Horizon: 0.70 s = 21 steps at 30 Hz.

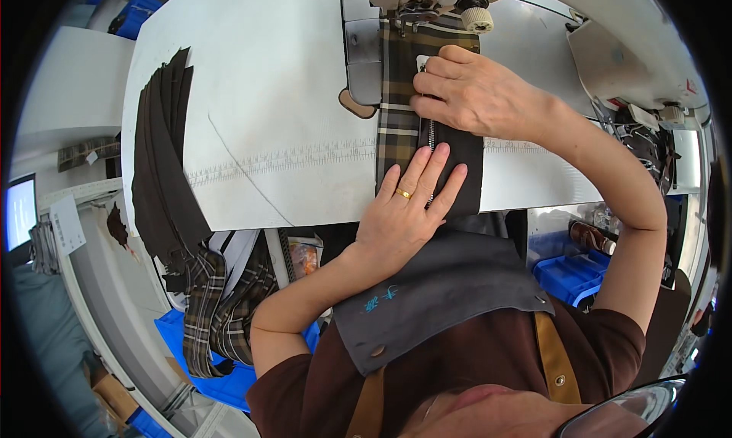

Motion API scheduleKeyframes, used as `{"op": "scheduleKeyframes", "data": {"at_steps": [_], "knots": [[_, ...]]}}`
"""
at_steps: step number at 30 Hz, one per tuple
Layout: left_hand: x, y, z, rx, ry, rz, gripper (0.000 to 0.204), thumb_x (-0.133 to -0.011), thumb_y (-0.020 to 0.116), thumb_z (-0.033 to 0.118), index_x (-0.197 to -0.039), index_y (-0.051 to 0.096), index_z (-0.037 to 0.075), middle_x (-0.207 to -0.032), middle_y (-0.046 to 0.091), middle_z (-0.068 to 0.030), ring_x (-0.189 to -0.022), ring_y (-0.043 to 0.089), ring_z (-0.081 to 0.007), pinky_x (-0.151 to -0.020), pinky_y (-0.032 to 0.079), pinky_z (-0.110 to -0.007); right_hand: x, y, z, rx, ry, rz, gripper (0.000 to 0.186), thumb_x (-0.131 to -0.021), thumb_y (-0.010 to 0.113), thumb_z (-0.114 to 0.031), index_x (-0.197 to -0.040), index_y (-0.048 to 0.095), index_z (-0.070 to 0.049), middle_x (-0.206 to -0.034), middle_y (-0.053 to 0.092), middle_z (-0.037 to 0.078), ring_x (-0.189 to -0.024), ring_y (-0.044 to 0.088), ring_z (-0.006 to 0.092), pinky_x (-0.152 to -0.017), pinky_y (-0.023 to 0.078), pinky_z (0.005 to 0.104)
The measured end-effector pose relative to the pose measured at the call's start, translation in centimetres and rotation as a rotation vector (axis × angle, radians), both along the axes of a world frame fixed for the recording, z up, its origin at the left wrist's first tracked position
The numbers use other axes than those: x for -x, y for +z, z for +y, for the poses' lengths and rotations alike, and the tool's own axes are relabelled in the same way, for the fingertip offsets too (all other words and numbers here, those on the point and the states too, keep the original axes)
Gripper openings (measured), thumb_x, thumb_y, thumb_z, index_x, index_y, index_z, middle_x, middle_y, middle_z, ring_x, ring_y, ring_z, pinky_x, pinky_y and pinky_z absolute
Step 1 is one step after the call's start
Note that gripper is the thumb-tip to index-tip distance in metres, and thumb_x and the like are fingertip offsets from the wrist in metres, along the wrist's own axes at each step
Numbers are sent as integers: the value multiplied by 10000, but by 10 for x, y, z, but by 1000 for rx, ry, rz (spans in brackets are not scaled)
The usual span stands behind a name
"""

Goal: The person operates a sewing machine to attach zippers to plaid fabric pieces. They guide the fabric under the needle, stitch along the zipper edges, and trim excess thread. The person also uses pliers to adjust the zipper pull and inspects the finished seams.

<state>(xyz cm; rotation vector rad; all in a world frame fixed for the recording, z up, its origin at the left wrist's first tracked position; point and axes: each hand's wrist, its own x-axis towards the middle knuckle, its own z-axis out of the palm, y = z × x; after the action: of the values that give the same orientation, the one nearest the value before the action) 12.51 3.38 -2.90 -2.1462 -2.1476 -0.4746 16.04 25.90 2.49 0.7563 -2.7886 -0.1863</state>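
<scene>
A strip of brown, black and white plaid fabric lies under the sewing machine's head, with a dark fabric panel along its right side. A metal zipper runs lengthwise on the dark cloth. My right hand has its fingers curled closed over the zipper's upper part, near a small white piece at its end; the exact pinch is hidden under the fingers. Lower down, my left hand rests flat with fingers spread, pressing the zipper and cloth to the table. It wears a ring.
A stack of dark fabric strips hangs off the left front edge of the white table, which has a printed ruler. Plaid pieces drape into a blue bin below. Another blue bin stands at the right.
</scene>
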Motion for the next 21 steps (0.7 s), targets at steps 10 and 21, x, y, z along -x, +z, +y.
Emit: {"op": "scheduleKeyframes", "data": {"at_steps": [10,21], "knots": [[108,17,65,-261,-103,-262,279,-820,632,91,-1097,648,61,-1186,623,-32,-1010,584,-227,-809,485,-353,-22,-38,-5,429,-218,167,180,-729,638,-1,-904,597,-11,-994,625,84,-728,644,233,-589,534,310],[129,2,84,-224,82,151,322,-857,638,275,-1135,641,111,-1180,625,24,-1064,554,-199,-960,370,-474,-10,-37,-10,429,-324,220,183,-733,604,-18,-913,571,-18,-933,587,80,-726,636,230,-566,521,302]]}}
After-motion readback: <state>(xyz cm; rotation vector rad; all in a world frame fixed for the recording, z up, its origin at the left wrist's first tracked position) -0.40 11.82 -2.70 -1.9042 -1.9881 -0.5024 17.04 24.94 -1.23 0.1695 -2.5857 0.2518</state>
